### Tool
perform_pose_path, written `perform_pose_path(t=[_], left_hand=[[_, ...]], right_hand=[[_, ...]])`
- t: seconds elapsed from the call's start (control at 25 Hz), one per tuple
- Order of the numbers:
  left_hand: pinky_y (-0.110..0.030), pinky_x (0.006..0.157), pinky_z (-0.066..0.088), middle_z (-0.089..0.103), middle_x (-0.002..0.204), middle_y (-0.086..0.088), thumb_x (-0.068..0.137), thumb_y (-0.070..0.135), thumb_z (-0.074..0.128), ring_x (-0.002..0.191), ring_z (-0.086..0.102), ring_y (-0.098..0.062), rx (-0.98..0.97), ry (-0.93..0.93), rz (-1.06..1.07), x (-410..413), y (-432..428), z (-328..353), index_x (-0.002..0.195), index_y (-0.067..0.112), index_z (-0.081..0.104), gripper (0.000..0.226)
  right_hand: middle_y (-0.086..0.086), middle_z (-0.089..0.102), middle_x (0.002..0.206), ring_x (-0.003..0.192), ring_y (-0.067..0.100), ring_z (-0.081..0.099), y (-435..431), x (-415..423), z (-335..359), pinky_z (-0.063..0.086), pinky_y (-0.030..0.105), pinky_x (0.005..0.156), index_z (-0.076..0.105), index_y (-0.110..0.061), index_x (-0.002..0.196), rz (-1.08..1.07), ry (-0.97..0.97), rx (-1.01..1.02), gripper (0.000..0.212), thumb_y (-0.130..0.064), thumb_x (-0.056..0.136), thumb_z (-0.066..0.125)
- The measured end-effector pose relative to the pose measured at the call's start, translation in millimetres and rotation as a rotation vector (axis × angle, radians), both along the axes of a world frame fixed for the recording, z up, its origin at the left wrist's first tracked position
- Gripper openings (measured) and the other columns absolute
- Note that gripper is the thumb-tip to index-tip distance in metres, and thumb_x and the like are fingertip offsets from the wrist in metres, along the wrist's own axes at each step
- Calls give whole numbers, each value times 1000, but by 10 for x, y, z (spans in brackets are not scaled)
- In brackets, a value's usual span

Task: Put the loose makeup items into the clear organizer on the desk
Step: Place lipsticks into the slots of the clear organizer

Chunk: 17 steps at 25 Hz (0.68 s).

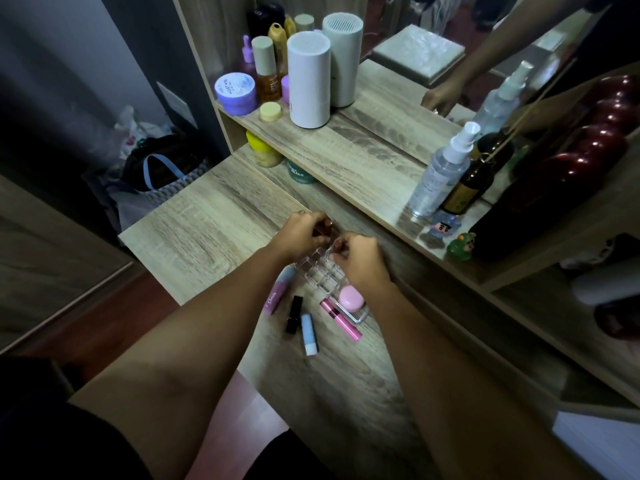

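A clear gridded organizer [320, 271] lies on the wooden desk [214, 216] under both hands. My left hand [299, 237] is closed around a brownish lipstick tube [325, 226] at the organizer's far end. My right hand [360, 263] pinches a second brownish tube [338, 244] above the grid. A round pink compact [350, 298] sits in the organizer's near end. Loose on the desk lie a pink-and-blue tube [278, 293], a black lipstick [294, 314], a light blue stick [309, 334] and a pink tube [340, 319].
A raised shelf [349, 157] behind holds a white cylinder [309, 79], jars, a spray bottle [441, 171], a dark bottle and small figurines [462, 245]. A mirror stands at the back. Bags [156, 174] sit on the floor to the left.
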<state>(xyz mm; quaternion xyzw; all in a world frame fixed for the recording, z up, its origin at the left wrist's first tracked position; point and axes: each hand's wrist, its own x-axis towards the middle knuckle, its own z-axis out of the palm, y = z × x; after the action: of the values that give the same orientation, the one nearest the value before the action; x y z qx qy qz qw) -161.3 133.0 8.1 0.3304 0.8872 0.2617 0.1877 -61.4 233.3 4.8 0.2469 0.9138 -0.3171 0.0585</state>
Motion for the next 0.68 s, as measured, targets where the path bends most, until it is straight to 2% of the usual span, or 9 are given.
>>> perform_pose_path(t=[0.24,0.4,0.68], left_hand=[[-41,90,51,71,102,-18,77,3,64,97,64,-29,-14,-36,-13,-28,-13,-4,104,5,61,27],[-38,88,50,71,104,-18,77,2,63,99,63,-30,-38,2,-24,-30,5,-5,105,6,62,28],[-30,81,43,70,104,-18,77,6,64,99,63,-29,-51,48,-50,-31,28,12,107,6,62,30]], right_hand=[[10,72,103,96,25,66,9,-22,-20,54,37,84,64,-12,107,4,-17,24,21,-15,87,65],[13,71,103,98,28,66,12,-55,-25,55,45,89,63,-9,106,0,-19,43,21,-16,86,66],[14,71,102,97,27,66,35,-93,-36,54,44,89,64,-6,106,-20,-25,14,22,-14,86,66]])
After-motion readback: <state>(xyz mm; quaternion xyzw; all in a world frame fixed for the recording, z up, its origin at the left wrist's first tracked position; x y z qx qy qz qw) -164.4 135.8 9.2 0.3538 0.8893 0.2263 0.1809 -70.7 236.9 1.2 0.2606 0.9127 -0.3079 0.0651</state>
